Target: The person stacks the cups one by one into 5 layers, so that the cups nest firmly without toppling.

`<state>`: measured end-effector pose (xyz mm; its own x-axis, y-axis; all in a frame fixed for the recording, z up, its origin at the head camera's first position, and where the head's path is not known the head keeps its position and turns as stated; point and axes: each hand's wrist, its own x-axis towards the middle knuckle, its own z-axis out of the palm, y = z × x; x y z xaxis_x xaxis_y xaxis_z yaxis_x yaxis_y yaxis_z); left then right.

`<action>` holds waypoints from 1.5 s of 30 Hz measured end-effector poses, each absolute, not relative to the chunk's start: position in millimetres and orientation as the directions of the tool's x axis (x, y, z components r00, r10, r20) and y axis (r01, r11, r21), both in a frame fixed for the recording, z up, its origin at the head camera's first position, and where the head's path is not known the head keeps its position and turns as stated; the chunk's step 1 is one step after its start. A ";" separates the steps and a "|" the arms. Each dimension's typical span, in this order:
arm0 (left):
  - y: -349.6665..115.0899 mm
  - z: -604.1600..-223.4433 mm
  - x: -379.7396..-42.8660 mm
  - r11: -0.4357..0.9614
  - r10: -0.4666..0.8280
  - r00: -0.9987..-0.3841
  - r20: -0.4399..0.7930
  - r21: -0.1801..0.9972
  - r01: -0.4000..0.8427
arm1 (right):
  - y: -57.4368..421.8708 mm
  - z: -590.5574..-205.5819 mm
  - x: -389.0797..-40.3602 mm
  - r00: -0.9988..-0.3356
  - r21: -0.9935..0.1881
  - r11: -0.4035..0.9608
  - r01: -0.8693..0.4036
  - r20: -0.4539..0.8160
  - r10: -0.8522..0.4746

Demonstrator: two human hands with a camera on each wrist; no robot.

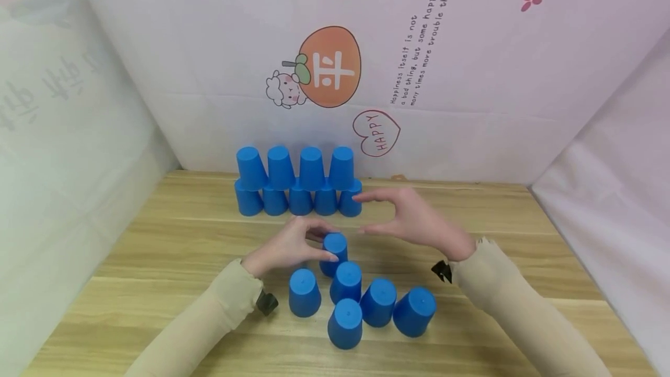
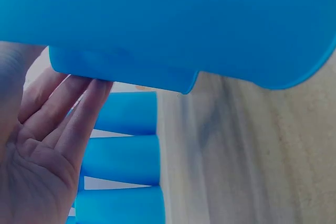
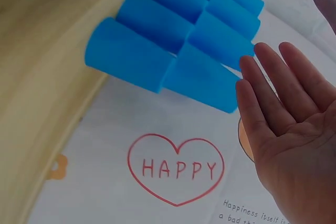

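the left hand (image 1: 293, 246) is pinching a held cup (image 1: 337, 245) around the middle of the bench (image 1: 523, 249), its thumb lying along the near side and its fingers reaching behind; that grip is standing only as wide as the cup. the held cup is looking plain, bright blue and smooth, tapering upward to a flat round base, since it is resting mouth down in the hand; whether its rim is touching the bench, i cannot tell.

five loose cups (image 1: 379, 302) of the same blue are standing upside down on the near side, one to the left and the others running nearer and to the right, their bases showing a small dot in the centre.

on the far side, a two-tier stack (image 1: 312, 170) is standing before the printed cloth (image 1: 471, 132), four inverted cups sitting over the joints of five. the right hand (image 1: 413, 220) is hovering by the stack's right end, its grip gaping wide between thumb and straight fingers and holding nothing; whether a fingertip is touching the end cup, i cannot tell. pale sleeves (image 1: 523, 307) are covering both forearms.
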<state>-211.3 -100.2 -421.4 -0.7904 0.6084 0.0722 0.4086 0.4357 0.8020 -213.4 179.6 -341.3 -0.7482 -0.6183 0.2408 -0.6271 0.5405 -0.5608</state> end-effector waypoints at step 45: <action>-188.9 -287.9 -266.9 0.477 0.054 -0.854 0.518 0.738 0.478 | 169.0 -392.0 -176.5 -0.630 -0.720 0.448 -0.530 -0.020 -0.777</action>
